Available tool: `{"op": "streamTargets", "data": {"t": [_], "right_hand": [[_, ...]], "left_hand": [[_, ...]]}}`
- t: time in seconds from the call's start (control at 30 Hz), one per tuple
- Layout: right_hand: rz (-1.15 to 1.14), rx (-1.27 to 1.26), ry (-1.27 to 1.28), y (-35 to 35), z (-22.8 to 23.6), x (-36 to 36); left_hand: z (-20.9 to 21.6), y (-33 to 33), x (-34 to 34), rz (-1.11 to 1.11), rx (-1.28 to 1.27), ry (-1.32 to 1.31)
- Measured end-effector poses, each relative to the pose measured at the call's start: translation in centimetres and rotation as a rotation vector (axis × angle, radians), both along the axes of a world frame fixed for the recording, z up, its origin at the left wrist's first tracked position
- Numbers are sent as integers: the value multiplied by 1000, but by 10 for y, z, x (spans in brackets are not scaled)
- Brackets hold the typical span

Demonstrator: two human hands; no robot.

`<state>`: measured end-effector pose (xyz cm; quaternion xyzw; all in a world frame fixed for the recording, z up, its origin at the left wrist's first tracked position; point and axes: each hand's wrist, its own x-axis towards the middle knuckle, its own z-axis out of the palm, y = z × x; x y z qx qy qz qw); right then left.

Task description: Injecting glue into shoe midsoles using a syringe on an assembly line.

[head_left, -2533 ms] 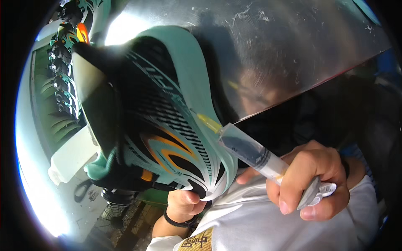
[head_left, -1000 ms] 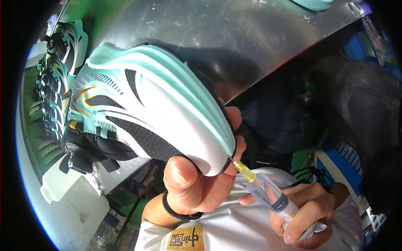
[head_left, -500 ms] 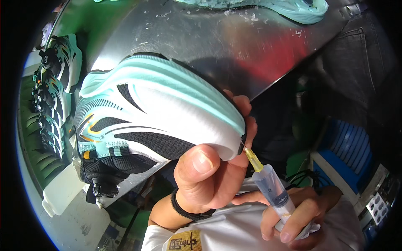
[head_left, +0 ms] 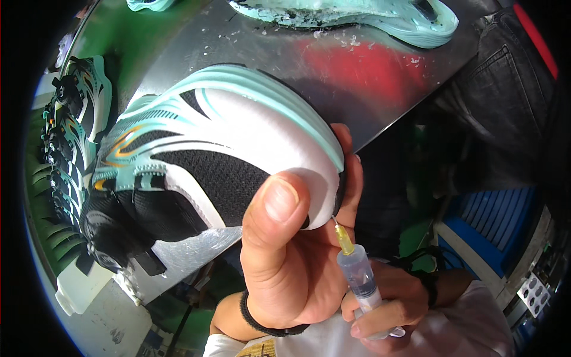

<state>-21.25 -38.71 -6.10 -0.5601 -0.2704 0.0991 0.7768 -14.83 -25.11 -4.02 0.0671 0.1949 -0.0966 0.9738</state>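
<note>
A mint, white and black sneaker [head_left: 238,125] lies on its side in the air, toe to the right, black laces toward the lower left. My left hand [head_left: 285,268] grips its toe end, the thumb pressed on the upper and the fingers behind the sole. In my right hand [head_left: 386,303] is a clear syringe [head_left: 357,273] with a yellow needle hub [head_left: 344,240]. The needle points up, its tip at the toe edge where upper and sole meet. Whether it touches the seam I cannot tell. Fingers wrap the syringe's lower barrel.
A metal worktable [head_left: 262,47] with white crumbs spreads behind the sneaker. A mint shoe sole [head_left: 410,27] lies on it at the back. Several similar sneakers [head_left: 89,101] stand in a row on the left. A translucent white container [head_left: 80,288] is at lower left. Someone's dark trousers [head_left: 505,89] show at right.
The sneaker has tipped slightly and moved a little left and nearer. My right hand has shifted left with the syringe, keeping the needle at the toe edge.
</note>
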Motion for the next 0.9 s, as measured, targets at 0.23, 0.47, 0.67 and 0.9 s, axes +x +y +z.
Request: {"op": "streamTargets", "data": {"t": [0.23,0.47,0.67,0.9], "right_hand": [[-8,58,-24,4,-6,-5],[27,56,-12,2,8,7],[-167,18,4,-15,-10,34],[-168,-200,-10,-17,-32,106]], "left_hand": [[9,-1,2,34,-85,27],[19,10,6,11,66,122],[25,55,53,-85,759,190],[7,185,161,-2,1275,193]]}}
